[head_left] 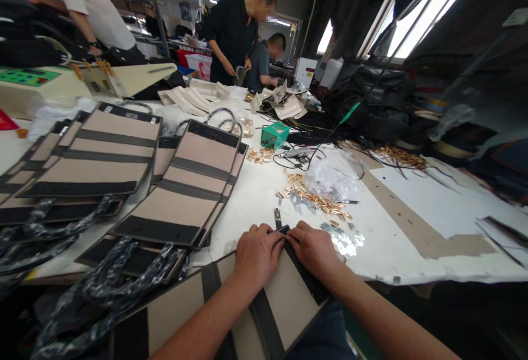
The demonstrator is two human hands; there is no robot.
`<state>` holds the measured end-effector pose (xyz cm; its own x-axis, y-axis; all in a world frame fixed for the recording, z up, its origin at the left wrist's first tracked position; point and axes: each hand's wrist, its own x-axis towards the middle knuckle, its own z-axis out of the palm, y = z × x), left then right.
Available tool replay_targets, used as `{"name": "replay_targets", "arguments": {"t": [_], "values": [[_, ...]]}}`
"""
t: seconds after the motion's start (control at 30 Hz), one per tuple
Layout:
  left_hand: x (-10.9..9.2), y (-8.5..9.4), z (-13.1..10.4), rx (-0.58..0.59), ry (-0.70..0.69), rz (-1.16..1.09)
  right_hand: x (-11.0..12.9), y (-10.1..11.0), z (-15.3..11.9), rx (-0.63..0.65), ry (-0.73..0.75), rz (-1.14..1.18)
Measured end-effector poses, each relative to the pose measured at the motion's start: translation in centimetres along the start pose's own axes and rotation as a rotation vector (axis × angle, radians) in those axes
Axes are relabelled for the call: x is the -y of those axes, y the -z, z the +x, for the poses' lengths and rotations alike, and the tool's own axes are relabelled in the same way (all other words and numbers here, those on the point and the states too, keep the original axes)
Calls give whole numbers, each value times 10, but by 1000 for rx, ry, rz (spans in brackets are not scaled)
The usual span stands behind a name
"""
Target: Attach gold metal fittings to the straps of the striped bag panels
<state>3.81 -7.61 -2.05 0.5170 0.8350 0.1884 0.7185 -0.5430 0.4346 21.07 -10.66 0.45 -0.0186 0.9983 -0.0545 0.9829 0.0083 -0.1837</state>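
Observation:
A beige bag panel point(284, 305) with black bands lies tilted across my lap and the table's front edge. My left hand point(256, 253) pinches its black far edge near the corner. Close beside it, my right hand point(313, 251) grips the same edge, fingers bent and thumb inward. The two sets of fingertips nearly meet, and whatever small part sits between them is hidden. Just beyond the fingers, a dark tab with a small metal fitting point(278, 216) points away from me. My forearms cover part of the panel.
Stacked bag panels point(193, 167) with plastic-wrapped handles point(119, 272) stand on the left. Ahead lie gold metal fittings point(305, 189), thin silver plates point(348, 242), a clear plastic bag point(334, 176) and a green box point(274, 136) with cables. Several people work beyond the table.

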Motion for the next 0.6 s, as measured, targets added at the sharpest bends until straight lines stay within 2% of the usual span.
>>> {"name": "replay_targets", "arguments": {"t": [0.1,0.2,0.33,0.4,0.6], "values": [[4,-2,6,58,26,-16,-9,8,0,0,-13,101],[10,-3,12,111,2,-95,-27,24,-10,-10,-96,233],[17,-2,18,146,-22,-158,-45,36,-42,140,-227,456],[18,0,17,160,-23,-156,-44,32,-62,156,-259,548],[22,7,0,190,-78,-115,-15,-3,-104,48,-184,687]]}}
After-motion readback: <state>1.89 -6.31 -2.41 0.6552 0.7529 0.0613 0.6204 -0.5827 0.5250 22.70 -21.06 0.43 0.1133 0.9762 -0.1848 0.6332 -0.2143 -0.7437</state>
